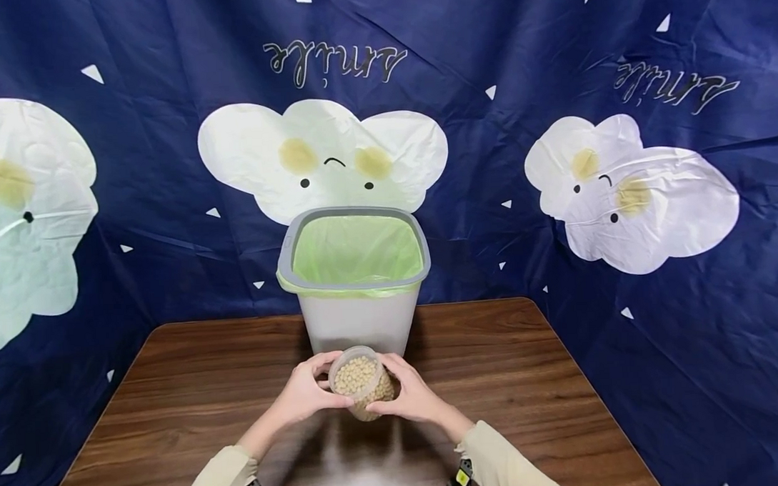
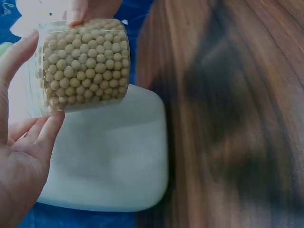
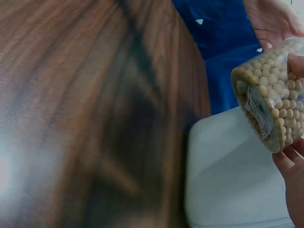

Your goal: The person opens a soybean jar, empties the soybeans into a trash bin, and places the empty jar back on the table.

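A clear plastic jar of pale round beans [image 1: 362,382] is held tilted above the wooden table [image 1: 195,393], its open mouth facing up and away. My left hand [image 1: 308,393] grips its left side and my right hand [image 1: 412,397] grips its right side. In the left wrist view the jar [image 2: 83,64] lies between my left fingers [image 2: 40,135] and fingertips of the other hand. In the right wrist view the jar [image 3: 273,95] shows a label on its base. Just behind it stands a white bin [image 1: 359,319] with a grey rim and green liner.
A dark blue cloth with white cloud faces [image 1: 324,156] hangs behind and beside the table. The bin's white wall [image 2: 111,156] stands close to the hands. Bare wood lies to the left and right of the hands.
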`<state>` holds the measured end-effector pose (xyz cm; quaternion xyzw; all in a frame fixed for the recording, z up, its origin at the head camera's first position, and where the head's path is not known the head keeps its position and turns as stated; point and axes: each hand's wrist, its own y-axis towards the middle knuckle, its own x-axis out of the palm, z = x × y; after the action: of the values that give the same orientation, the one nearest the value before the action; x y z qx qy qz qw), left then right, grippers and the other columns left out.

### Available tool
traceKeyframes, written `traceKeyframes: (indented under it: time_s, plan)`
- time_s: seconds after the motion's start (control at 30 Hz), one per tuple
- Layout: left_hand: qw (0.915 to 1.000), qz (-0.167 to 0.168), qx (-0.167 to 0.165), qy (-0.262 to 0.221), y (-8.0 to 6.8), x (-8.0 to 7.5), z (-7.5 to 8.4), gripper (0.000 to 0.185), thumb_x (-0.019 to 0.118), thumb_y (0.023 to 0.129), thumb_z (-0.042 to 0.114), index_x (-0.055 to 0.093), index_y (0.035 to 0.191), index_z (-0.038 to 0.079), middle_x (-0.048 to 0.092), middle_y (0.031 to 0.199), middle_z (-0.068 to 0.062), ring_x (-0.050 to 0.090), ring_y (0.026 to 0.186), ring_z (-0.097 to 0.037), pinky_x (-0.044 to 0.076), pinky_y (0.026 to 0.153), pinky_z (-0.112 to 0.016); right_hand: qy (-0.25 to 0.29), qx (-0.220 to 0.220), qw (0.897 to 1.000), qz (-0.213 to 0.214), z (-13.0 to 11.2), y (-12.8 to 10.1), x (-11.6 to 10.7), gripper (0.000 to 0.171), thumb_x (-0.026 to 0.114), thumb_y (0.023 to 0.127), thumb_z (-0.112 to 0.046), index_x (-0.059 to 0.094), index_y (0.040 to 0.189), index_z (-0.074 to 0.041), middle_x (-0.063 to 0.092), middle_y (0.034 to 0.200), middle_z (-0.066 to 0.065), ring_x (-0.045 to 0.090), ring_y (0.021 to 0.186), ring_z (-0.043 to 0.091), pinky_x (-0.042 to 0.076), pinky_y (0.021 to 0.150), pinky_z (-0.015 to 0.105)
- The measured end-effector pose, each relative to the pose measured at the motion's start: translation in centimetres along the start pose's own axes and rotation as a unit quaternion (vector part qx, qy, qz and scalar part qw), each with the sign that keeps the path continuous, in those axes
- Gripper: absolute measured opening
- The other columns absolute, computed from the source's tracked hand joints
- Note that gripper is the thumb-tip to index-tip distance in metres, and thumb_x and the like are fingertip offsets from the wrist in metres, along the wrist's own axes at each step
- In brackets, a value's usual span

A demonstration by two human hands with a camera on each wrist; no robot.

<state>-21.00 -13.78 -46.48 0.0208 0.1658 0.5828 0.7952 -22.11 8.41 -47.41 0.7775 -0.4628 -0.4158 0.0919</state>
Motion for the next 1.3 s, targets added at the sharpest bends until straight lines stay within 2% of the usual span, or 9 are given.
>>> traceKeyframes:
  time_s: [0.13,0.3,0.4,0.53,0.67,0.73,0.97,1.1,1.3]
  plan:
    - [0.9997,0.000,0.010,-0.024,0.2,-0.1,0.7,0.074,0.082,0.061,0.002,0.045,0.123,-0.011,0.054,0.112,-0.028,0.061,0.091,-0.023,0.053,0.071,-0.026,-0.033,-0.009,0.999,-0.003,1.0,0.4,-0.5,0.075,0.081,0.066,-0.020,0.046,0.131,-0.005,0.053,0.120,0.009,0.050,0.108,0.019,0.044,0.089,0.033]
    - [0.9989,0.007,0.015,-0.045,0.4,-0.1,1.2,0.072,0.079,0.061,-0.004,0.045,0.124,-0.012,0.054,0.111,-0.029,0.059,0.092,-0.013,0.053,0.072,-0.026,-0.026,-0.021,0.999,-0.003,1.7,0.6,-1.0,0.076,0.080,0.068,-0.026,0.044,0.133,-0.009,0.055,0.120,0.006,0.052,0.107,0.016,0.044,0.088,0.030]
    - [0.9984,0.013,0.011,-0.054,0.4,0.1,1.4,0.072,0.079,0.061,-0.005,0.046,0.124,-0.011,0.053,0.113,-0.029,0.058,0.093,-0.012,0.053,0.072,-0.027,-0.021,-0.010,1.000,0.001,1.2,0.6,-1.2,0.075,0.081,0.067,-0.023,0.046,0.132,-0.007,0.056,0.119,0.007,0.053,0.106,0.016,0.045,0.087,0.030]
    - [0.9973,0.017,0.007,-0.071,0.5,0.3,1.6,0.073,0.079,0.061,-0.005,0.046,0.126,-0.010,0.052,0.116,-0.029,0.058,0.095,-0.011,0.053,0.073,-0.028,0.004,-0.007,1.000,0.020,-0.6,0.9,-1.8,0.073,0.081,0.063,-0.012,0.048,0.127,0.001,0.058,0.116,0.014,0.055,0.103,0.022,0.046,0.086,0.031]
    - [0.9950,0.002,0.005,-0.100,0.8,0.1,1.5,0.072,0.077,0.064,-0.005,0.043,0.128,-0.011,0.048,0.120,-0.031,0.057,0.098,-0.010,0.052,0.077,-0.028,0.019,-0.031,0.999,0.039,-2.3,1.4,-2.6,0.069,0.080,0.061,-0.004,0.049,0.121,0.010,0.058,0.110,0.022,0.057,0.097,0.030,0.048,0.082,0.032]
    - [0.9932,-0.011,0.006,-0.116,0.9,0.0,1.4,0.071,0.075,0.066,-0.005,0.042,0.128,-0.012,0.046,0.122,-0.032,0.057,0.098,-0.010,0.051,0.078,-0.028,0.029,-0.029,0.998,0.043,-2.5,1.5,-2.8,0.068,0.079,0.060,-0.002,0.049,0.119,0.013,0.058,0.108,0.024,0.057,0.096,0.031,0.049,0.081,0.032]
    - [0.9893,-0.050,0.035,-0.133,1.3,0.0,0.9,0.071,0.075,0.066,-0.004,0.040,0.126,-0.016,0.046,0.120,-0.034,0.055,0.100,-0.011,0.052,0.076,-0.028,0.083,0.028,0.996,0.004,-2.7,1.5,-3.0,0.063,0.075,0.062,-0.001,0.051,0.119,0.011,0.059,0.108,0.024,0.058,0.095,0.023,0.050,0.080,0.032]
    - [0.9888,-0.039,0.051,-0.135,1.3,0.2,1.1,0.071,0.076,0.064,-0.004,0.041,0.125,-0.016,0.046,0.121,-0.035,0.054,0.104,-0.009,0.051,0.079,-0.026,0.090,0.030,0.995,0.008,-2.9,1.5,-3.0,0.064,0.073,0.062,-0.003,0.050,0.120,0.012,0.059,0.108,0.024,0.058,0.095,0.021,0.050,0.080,0.032]
    - [0.9874,-0.016,0.062,-0.145,1.2,0.6,1.5,0.072,0.076,0.063,-0.006,0.040,0.125,-0.018,0.046,0.120,-0.037,0.055,0.103,-0.007,0.050,0.081,-0.025,0.058,0.004,0.997,0.042,-3.3,1.5,-2.9,0.064,0.074,0.060,-0.005,0.051,0.118,0.012,0.060,0.105,0.023,0.058,0.094,0.025,0.050,0.079,0.033]
